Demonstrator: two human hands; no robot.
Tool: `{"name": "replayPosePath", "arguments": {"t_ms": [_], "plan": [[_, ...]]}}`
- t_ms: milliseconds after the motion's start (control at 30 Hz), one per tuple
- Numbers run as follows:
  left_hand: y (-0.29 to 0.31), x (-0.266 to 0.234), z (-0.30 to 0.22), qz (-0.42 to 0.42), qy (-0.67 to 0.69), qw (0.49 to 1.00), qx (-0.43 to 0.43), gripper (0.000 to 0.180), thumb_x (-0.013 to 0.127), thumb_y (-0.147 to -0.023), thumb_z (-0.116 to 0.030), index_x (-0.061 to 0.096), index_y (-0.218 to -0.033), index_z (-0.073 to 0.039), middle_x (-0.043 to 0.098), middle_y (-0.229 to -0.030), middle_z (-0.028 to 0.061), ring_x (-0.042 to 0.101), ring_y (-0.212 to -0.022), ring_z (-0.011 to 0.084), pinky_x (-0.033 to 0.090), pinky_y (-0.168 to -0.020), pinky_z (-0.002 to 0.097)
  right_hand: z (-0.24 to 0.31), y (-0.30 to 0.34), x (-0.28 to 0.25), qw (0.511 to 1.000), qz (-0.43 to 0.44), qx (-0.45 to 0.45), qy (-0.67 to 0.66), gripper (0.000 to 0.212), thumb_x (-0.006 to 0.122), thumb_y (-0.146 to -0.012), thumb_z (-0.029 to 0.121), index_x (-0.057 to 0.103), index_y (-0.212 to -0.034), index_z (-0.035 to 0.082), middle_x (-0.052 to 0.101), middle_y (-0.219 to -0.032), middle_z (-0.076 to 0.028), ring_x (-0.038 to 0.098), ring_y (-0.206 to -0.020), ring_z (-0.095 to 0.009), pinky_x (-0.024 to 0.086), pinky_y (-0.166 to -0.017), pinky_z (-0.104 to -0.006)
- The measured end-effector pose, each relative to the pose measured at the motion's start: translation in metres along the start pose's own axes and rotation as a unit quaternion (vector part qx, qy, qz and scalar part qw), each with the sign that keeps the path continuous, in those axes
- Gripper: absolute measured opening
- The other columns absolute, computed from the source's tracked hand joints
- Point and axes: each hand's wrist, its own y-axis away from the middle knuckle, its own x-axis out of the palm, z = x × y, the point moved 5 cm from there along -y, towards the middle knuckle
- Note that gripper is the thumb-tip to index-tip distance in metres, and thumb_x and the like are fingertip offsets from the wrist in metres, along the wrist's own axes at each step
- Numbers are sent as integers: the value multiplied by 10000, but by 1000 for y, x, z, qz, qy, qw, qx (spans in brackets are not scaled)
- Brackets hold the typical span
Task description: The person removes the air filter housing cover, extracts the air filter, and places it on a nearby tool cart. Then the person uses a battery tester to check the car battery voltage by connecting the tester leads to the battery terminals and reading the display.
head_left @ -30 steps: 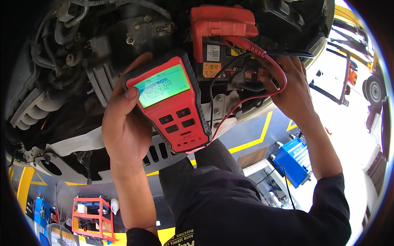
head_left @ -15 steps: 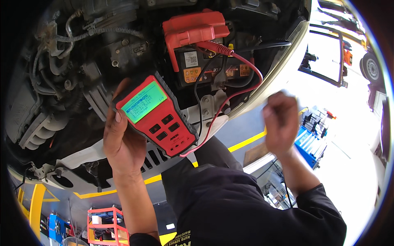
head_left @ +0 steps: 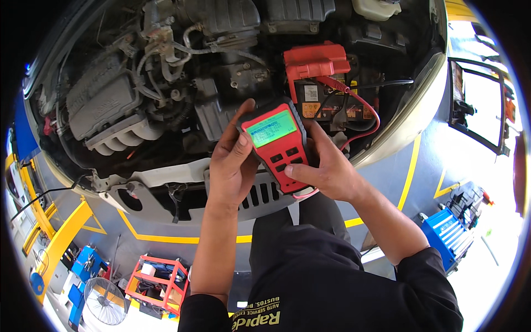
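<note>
A red and black battery tester (head_left: 275,145) with a lit green screen lies between my two hands, in front of the open engine bay. My left hand (head_left: 233,160) wraps its left side, the thumb at the screen's edge. My right hand (head_left: 327,166) grips the lower right side, its thumb on or just over the lower buttons. Behind the tester sits a car battery (head_left: 315,99) with its red terminal cover (head_left: 318,61) raised. A red clamp (head_left: 333,83) is at the battery, with a red cable (head_left: 377,113) running from it. The tester's back is hidden.
The engine (head_left: 105,99) fills the bay at left, edged by the front body panel (head_left: 160,172). A blue tool cart (head_left: 447,232) stands at right. At lower left are a red cart (head_left: 160,282), a fan (head_left: 105,300) and a yellow post (head_left: 65,246).
My right hand has come in from the right, where it was off the tester, and now holds its lower right side. The view has shifted, showing more of the engine bay.
</note>
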Motion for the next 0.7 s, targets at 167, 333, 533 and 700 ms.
{"name": "replayPosePath", "arguments": {"t_ms": [167, 333, 533, 700], "plan": [[11, -20, -13, -44, -92, 994, 31, 646, 607, -1051, -420, 463, -1523, -3, 662, -1305, 86, 621, -1176, 170, 466, -1031, 344, -1, -1, 0, 999, -10, -3, 33, 845, 786, -858, 186, 291, -1509, -28, 632, -1244, -178, 632, -1140, -206, 493, -1020, -360], [23, -60, -12, -144, -239, 960, 1, 406, 572, -1078, -300, 618, -1360, -11, 713, -1183, 74, 646, -993, 118, 495, -844, 268, -2, -1, 4, 998, -34, -20, 39, 845, 791, -842, 218, 306, -1491, -22, 640, -1213, -198, 654, -1107, -241, 495, -1005, -367], [30, -73, 6, -125, -352, 928, 17, 296, 585, -1058, -160, 628, -1299, 5, 717, -1109, 55, 634, -973, 103, 479, -835, 241, 0, 2, 8, 998, -11, -11, 58, 921, 797, -852, 159, 228, -1550, -37, 563, -1332, -135, 570, -1181, -150, 471, -1052, -335], [28, -67, 14, -128, -457, 879, 55, 188, 609, -1032, -91, 660, -1182, 12, 722, -988, 35, 638, -867, 77, 474, -741, 219, 0, 7, 9, 997, -16, -34, 74, 899, 804, -852, 176, 251, -1529, -35, 567, -1320, -135, 572, -1175, -148, 470, -1055, -337]]}}
